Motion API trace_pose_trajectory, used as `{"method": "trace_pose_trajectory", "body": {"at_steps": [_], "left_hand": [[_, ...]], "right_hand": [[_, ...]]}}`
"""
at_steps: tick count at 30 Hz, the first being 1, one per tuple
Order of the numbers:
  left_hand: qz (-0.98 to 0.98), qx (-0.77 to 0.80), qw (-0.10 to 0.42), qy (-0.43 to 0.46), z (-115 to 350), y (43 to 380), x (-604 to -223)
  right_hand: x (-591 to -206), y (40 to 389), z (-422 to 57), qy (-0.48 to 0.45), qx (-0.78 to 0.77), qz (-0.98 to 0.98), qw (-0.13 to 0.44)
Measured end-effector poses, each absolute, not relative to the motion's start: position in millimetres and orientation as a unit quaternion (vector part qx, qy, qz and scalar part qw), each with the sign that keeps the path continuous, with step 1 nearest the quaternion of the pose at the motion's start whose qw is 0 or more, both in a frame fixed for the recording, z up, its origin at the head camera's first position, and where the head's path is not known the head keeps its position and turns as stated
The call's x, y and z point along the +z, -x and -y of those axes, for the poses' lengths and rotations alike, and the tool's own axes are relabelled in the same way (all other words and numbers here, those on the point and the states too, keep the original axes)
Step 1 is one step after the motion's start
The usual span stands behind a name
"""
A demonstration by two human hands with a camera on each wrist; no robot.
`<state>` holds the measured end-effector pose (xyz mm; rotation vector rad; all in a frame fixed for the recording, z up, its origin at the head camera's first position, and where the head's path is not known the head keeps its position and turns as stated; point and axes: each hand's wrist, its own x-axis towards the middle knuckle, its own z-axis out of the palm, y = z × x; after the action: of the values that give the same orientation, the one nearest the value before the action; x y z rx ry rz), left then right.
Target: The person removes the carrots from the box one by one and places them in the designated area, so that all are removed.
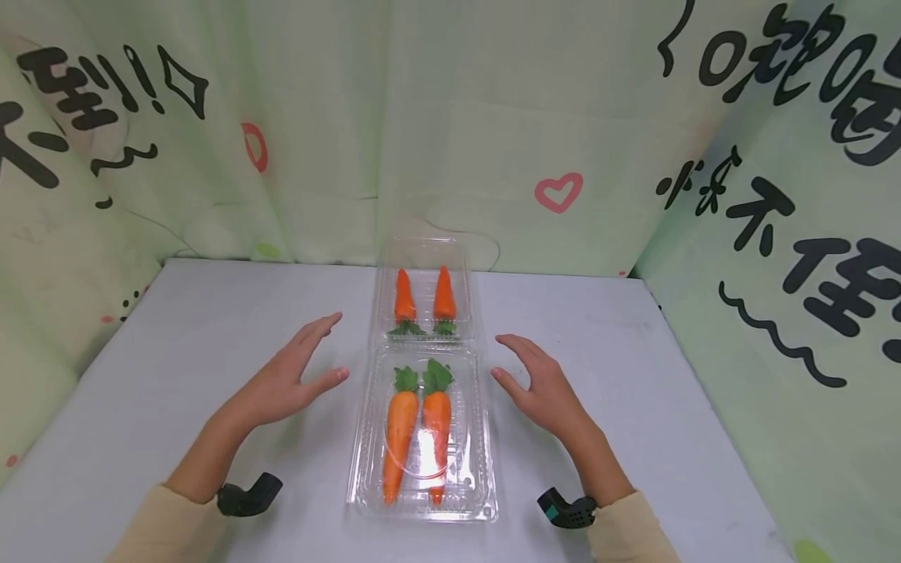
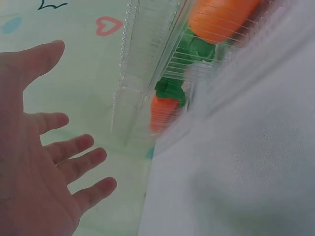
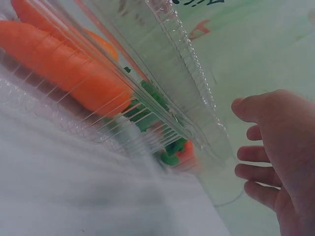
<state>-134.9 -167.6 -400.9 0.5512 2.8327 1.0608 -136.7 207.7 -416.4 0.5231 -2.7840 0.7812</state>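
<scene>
Two clear plastic boxes lie end to end along the middle of the white table. Inside the near box point(image 1: 470, 496) are two long orange carrots, a left one point(image 1: 401, 422) and a right one point(image 1: 439, 414), their green tops toward the back. The far box point(image 1: 422, 252) holds two smaller carrots, one on the left point(image 1: 404, 301) and one on the right point(image 1: 444, 295), with tips pointing away. To the left of the boxes is my left hand point(image 1: 285, 383), fingers extended, thumb apart. My right hand point(image 1: 545, 391) is on their other side, fingers slightly bent. Neither hand holds anything.
The white table point(image 1: 605, 328) reaches back to a pale green curtain point(image 1: 464, 117) printed with black characters and pink hearts. More curtain point(image 1: 767, 297) hangs along the right side. A black wrist device point(image 1: 249, 496) is on the left forearm, another point(image 1: 568, 510) on the right.
</scene>
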Motion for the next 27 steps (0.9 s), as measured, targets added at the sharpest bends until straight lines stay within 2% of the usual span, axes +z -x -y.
{"method": "trace_pose_trajectory", "body": {"at_steps": [27], "left_hand": [[-0.907, 0.374, 0.036, -0.193, 161.7, 137.2, -408.1]], "right_hand": [[-422.8, 139.1, -203.5, -0.181, 0.311, 0.928, 0.097]]}}
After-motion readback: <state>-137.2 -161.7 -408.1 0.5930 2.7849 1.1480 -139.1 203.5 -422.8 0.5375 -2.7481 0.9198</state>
